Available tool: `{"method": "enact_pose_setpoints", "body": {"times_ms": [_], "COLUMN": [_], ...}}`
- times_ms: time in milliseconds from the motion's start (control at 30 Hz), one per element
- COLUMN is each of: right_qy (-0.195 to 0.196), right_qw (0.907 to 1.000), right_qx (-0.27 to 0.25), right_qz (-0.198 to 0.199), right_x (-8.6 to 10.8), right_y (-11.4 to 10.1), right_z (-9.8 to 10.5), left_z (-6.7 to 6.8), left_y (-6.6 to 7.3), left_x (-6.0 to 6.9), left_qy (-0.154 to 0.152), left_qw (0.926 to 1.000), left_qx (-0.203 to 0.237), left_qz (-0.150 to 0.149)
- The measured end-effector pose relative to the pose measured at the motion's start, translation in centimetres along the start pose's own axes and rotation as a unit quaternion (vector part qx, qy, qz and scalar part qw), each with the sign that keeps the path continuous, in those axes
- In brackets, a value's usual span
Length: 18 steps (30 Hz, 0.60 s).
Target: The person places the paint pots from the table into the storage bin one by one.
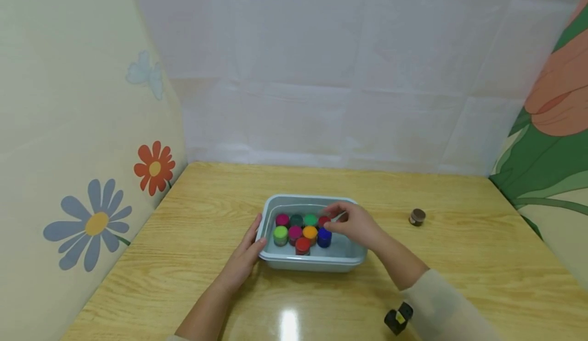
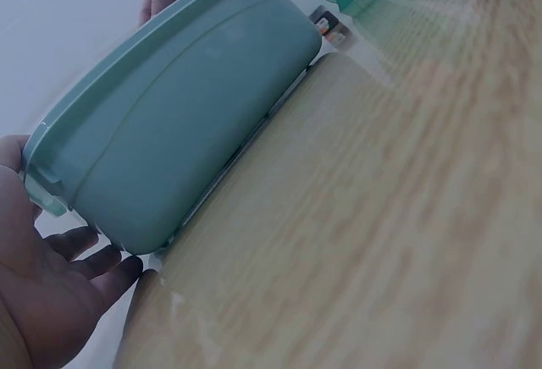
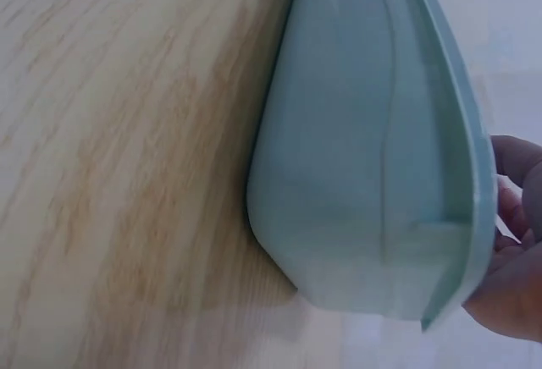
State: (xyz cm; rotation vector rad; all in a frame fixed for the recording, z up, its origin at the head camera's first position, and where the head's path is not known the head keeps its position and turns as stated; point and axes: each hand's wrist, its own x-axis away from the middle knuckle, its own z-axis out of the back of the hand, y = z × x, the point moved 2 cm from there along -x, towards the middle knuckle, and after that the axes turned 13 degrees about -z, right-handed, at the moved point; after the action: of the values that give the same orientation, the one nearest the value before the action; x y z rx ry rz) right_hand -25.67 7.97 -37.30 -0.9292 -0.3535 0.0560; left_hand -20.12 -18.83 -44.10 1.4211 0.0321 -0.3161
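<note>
A light blue plastic tub [image 1: 312,265] stands on the table with several small paint jars in it. Their lids are light green, magenta, dark green, green, orange [image 1: 310,234], red [image 1: 302,245] and blue [image 1: 324,236]. My left hand [image 1: 242,259] holds the tub's left end, thumb at the rim and fingers against the outer wall, as the left wrist view shows. My right hand [image 1: 356,225] reaches over the right part of the tub, thumb and fingertips pinching a dark red-lidded jar [image 1: 324,221]. In the right wrist view the tub wall [image 3: 356,157] hides its fingertips.
A brown-lidded jar [image 1: 417,217] stands on the table to the right of the tub. A small black object [image 1: 398,318] with a yellow mark is beside my right sleeve. White sheeting [image 1: 321,75] hangs behind the table; flower-printed panels flank it on both sides.
</note>
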Motion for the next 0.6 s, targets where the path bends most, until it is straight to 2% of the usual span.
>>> {"method": "enact_pose_setpoints", "body": {"times_ms": [167,333,600], "right_qy": [0.031,0.078,0.131], "right_qw": [0.9994,0.9965,0.9907], "right_qx": [-0.013,-0.027,-0.024], "right_qz": [-0.006,-0.009,-0.027], "right_x": [0.1,0.1,0.3], "right_y": [0.9,2.3,5.1], "right_z": [1.9,4.1,7.1], "left_z": [0.0,-0.1,0.0], "left_y": [0.0,-0.1,-0.1], "left_x": [0.0,0.0,0.0], "left_qy": [0.000,0.002,0.002], "left_qw": [1.0000,1.0000,1.0000], "left_qx": [0.003,0.007,0.003], "left_qz": [0.000,0.006,0.004]}}
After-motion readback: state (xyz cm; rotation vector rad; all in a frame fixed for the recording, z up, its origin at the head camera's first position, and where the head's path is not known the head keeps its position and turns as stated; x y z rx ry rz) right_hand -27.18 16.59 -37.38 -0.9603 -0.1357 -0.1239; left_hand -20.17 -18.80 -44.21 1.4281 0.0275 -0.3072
